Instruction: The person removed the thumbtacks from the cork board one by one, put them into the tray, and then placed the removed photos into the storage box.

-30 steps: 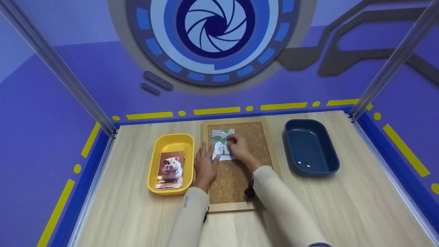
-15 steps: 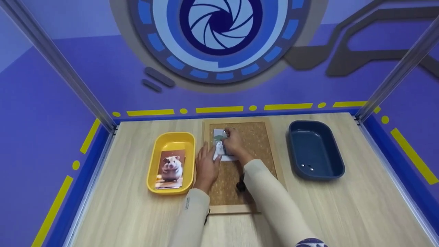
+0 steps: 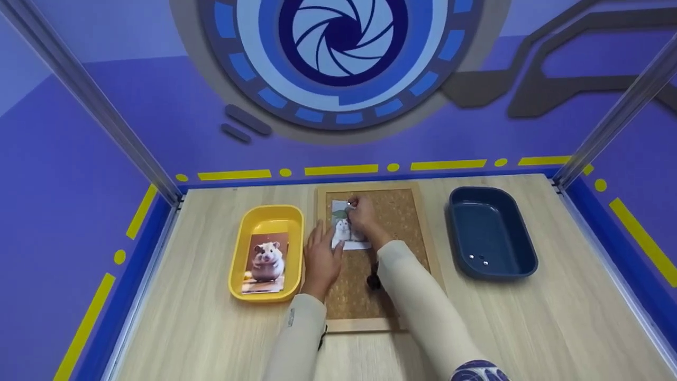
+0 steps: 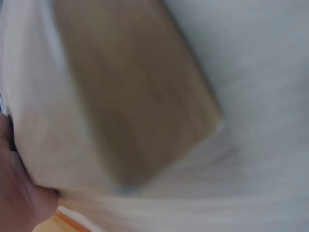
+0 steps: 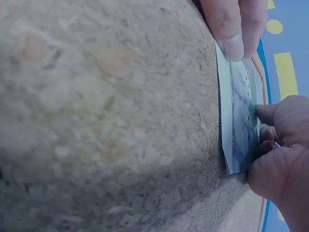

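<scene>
A small photo (image 3: 346,228) of white hamsters lies flat on the upper left part of a cork board (image 3: 394,222), which rests on the wooden desk (image 3: 529,317) between 2 trays. The right hand (image 3: 362,219) sits over the photo's upper right area, its fingers curled and pinching at a small pin head (image 3: 348,203) near the photo's top edge; the pin is tiny, so how firmly it is held is hard to tell. In the right wrist view the fingertips (image 5: 270,113) of this hand press against the photo's edge on the cork surface. The left hand (image 3: 321,257) lies flat with straight, relaxed fingers on the board's left frame, its fingertips touching the photo's left edge and holding nothing. The left wrist view is badly blurred and shows only pale wood and a bit of palm.

To the left of the board, just beside the left hand, stands a yellow tray (image 3: 251,222) with 1 larger hamster picture (image 3: 266,261) lying inside. To the right, well apart from both hands, stands a dark blue tray (image 3: 478,203) with 2 small pins (image 3: 478,258) on its floor.
</scene>
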A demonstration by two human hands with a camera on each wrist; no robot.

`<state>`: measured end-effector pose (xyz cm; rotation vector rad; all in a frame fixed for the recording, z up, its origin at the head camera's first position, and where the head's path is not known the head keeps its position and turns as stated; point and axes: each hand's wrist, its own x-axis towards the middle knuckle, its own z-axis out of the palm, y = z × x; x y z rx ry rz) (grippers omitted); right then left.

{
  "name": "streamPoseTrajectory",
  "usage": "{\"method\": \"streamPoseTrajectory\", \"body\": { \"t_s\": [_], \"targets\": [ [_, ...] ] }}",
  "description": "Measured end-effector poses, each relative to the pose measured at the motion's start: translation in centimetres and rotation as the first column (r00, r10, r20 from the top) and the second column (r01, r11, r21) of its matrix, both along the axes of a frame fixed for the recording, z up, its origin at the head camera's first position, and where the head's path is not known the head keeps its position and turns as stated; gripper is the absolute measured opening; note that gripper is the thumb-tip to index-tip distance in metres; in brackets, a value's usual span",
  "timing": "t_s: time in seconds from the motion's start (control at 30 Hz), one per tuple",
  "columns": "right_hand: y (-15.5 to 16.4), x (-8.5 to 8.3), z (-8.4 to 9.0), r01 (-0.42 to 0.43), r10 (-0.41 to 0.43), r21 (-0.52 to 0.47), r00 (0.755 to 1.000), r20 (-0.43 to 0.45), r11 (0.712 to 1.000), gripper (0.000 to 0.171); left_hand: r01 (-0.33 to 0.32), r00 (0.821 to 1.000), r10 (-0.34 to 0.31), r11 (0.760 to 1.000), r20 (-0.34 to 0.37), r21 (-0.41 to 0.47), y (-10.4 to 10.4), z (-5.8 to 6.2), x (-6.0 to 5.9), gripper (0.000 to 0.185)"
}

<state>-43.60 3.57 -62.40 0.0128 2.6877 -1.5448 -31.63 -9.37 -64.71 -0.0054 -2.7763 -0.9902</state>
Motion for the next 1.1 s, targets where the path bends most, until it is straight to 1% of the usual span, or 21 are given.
{"method": "streamPoseTrajectory", "body": {
  "t_s": [0.1, 0.17, 0.27, 0.4, 0.5, 0.57, 0.63, 0.7, 0.77, 0.87, 0.93, 1.0, 1.1],
  "targets": [
    [0.1, 0.0, 0.1, 0.003, -0.003, 0.017, 1.0, 0.027, 1.0, 0.017, -0.01, 1.0, 0.011, 1.0, -0.02, 0.011, 0.2, -0.6, -0.2, 0.051],
    [0.0, 0.1, 0.1, 0.0, -0.001, 0.026, 0.999, 0.038, 1.0, 0.015, -0.017, 1.0, 0.017, 1.0, -0.018, 0.012, 0.1, -1.0, -0.1, 0.051],
    [-0.1, 0.2, 0.0, 0.003, -0.005, 0.045, 0.999, 0.043, 0.999, 0.014, -0.012, 1.0, 0.013, 1.0, -0.022, 0.022, 0.1, -1.0, 0.0, 0.051],
    [-0.1, 0.2, 0.0, 0.005, -0.008, 0.072, 0.999, 0.038, 0.997, 0.014, -0.004, 1.0, 0.004, 1.0, 0.002, 0.02, 0.2, -0.5, 0.2, 0.051],
    [0.0, 0.1, 0.1, -0.007, 0.006, 0.072, 1.0, 0.013, 0.997, 0.014, -0.004, 1.0, 0.004, 1.0, -0.002, 0.009, 0.2, 0.0, 0.2, 0.05],
    [0.2, 0.1, 0.1, -0.024, 0.024, 0.067, 1.0, -0.008, 0.997, 0.015, -0.006, 1.0, 0.006, 1.0, -0.022, 0.001, 0.2, 0.2, 0.2, 0.049],
    [0.4, 0.1, 0.2, -0.04, 0.041, 0.054, 0.999, -0.011, 0.998, 0.016, -0.004, 0.999, 0.004, 1.0, -0.042, 0.003, 0.2, 0.2, 0.2, 0.048],
    [0.6, 0.1, 0.2, -0.054, 0.054, 0.031, 0.999, 0.004, 0.998, 0.018, 0.002, 0.999, -0.001, 1.0, -0.044, 0.011, 0.1, 0.2, 0.2, 0.047],
    [0.7, 0.2, 0.3, -0.074, 0.074, 0.016, 0.996, 0.043, 0.997, 0.023, 0.008, 0.999, -0.007, 1.0, -0.04, 0.019, 0.2, 0.2, 0.2, 0.047],
    [0.5, 0.5, 0.4, -0.132, 0.13, 0.012, 0.988, 0.084, 0.991, 0.032, 0.014, 0.999, -0.013, 1.0, -0.045, 0.028, 0.2, 0.2, 0.2, 0.047],
    [0.0, 0.6, 0.5, -0.18, 0.179, 0.007, 0.979, 0.094, 0.984, 0.038, 0.009, 0.998, -0.007, 1.0, -0.059, 0.023, 0.2, 0.1, 0.1, 0.047],
    [-0.5, 0.8, 0.6, -0.222, 0.223, -0.021, 0.969, 0.104, 0.975, 0.042, 0.003, 0.998, -0.002, 1.0, -0.06, 0.016, 0.2, 0.0, 0.1, 0.047],
    [-1.4, 1.1, 0.6, -0.248, 0.252, -0.048, 0.962, 0.106, 0.968, 0.044, 0.003, 0.999, -0.003, 1.0, -0.044, 0.003, 0.1, -0.1, 0.1, 0.05]
  ]
}}
